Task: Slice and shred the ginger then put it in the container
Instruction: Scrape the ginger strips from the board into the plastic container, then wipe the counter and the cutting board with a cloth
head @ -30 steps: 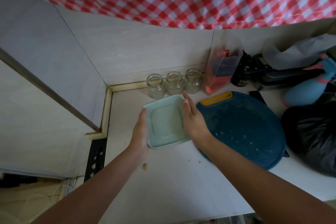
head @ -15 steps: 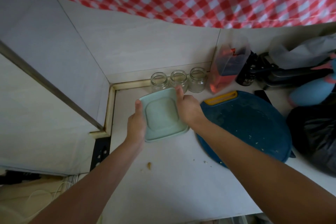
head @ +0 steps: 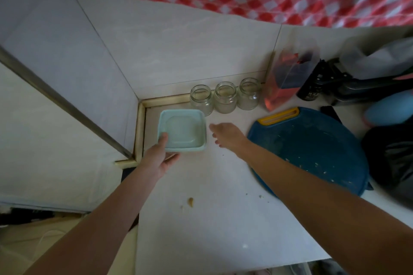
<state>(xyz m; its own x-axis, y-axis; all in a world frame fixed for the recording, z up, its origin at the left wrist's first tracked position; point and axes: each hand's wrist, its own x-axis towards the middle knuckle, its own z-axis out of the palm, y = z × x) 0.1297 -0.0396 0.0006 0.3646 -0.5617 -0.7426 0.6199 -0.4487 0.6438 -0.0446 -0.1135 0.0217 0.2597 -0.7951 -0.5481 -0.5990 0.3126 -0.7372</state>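
The pale green container (head: 182, 131), closed with its lid, sits in the far left corner of the white counter (head: 212, 219). My left hand (head: 159, 158) grips its near left corner, thumb on top of the lid and fingers under the edge. My right hand (head: 228, 135) hovers just right of the container with fingers apart, touching nothing. A small scrap of ginger (head: 190, 202) lies on the counter nearer to me. The ginger inside the container is hidden by the lid.
A round blue cutting board (head: 312, 152) with ginger crumbs lies to the right. Three empty glass jars (head: 225, 97) line the back wall beside a reddish plastic jug (head: 283, 82). Dark bags and clutter (head: 391, 158) fill the right side. The counter's left edge drops off.
Both hands carried the closed container left and back into the corner. My right hand has let go and drawn away to the right; my left hand still holds the corner.
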